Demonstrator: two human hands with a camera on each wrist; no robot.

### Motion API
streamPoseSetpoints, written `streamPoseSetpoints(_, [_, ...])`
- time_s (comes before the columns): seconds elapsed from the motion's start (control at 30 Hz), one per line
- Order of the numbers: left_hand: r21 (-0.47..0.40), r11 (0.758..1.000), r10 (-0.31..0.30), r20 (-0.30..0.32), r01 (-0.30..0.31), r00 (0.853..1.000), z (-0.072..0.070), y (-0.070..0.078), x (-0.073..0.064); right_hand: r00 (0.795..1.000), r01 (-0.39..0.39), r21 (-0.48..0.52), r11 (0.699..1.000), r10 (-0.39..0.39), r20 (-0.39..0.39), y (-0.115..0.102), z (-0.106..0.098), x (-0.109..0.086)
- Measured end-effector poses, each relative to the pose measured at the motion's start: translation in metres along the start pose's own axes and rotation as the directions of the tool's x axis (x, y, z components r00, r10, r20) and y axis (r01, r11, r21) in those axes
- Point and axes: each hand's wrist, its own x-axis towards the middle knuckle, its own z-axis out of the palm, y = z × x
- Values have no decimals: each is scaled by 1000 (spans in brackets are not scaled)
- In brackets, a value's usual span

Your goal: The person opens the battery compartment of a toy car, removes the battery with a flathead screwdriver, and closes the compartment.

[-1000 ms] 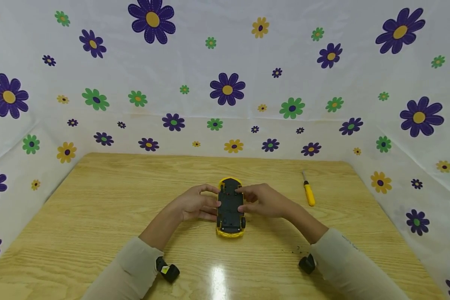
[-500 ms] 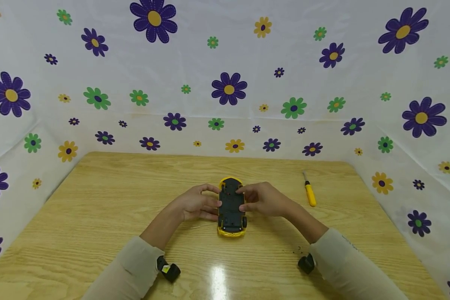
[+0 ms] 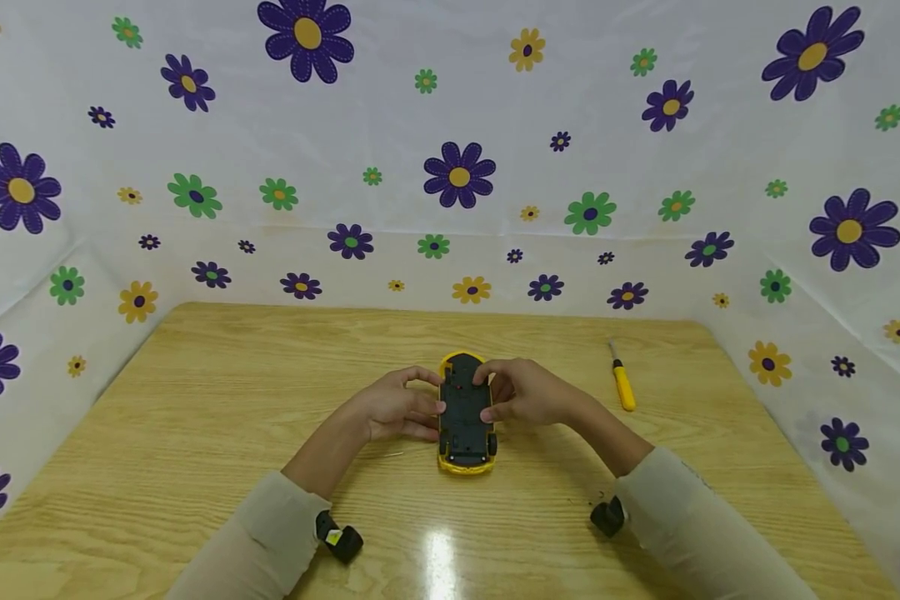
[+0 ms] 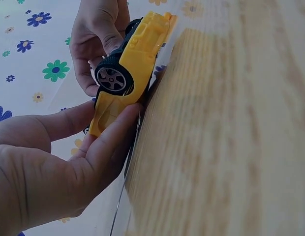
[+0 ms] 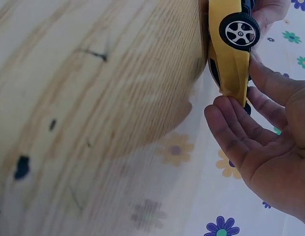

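Observation:
A yellow toy car (image 3: 467, 421) is upside down at the middle of the table, its black underside facing up. My left hand (image 3: 399, 407) holds its left side, thumb on the edge of the underside and fingers along the yellow body. From the other side my right hand (image 3: 531, 393) grips it, with the thumb on the underside and the index finger bent over the far right wheel area. In the left wrist view, a black wheel (image 4: 113, 78) with a silver rim shows on the car's side. Another silver-rimmed wheel (image 5: 239, 31) appears in the right wrist view.
A screwdriver (image 3: 624, 387) with a yellow handle lies to the right of the car, tip pointing away. Small dark bits (image 5: 22, 167) are on the table (image 3: 270, 358) near the right wrist. White flowered cloth (image 3: 390, 125) stands behind and along both sides.
My right index finger has bent more and shifted slightly over the car's far right part. Both hands keep their hold, and the car stays nearly in place.

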Motion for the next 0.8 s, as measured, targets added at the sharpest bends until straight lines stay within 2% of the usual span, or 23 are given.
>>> streamPoseSetpoints(0.43, [-10, 1000, 18, 2, -18, 1000, 1, 0, 0, 1000, -1, -5, 1000, 1, -12, 2, 1, 0])
streamPoseSetpoints(0.8, [-18, 1000, 19, -12, -19, 1000, 1, -1, 1, 998, -5, -62, 998, 1, -69, -6, 3, -2])
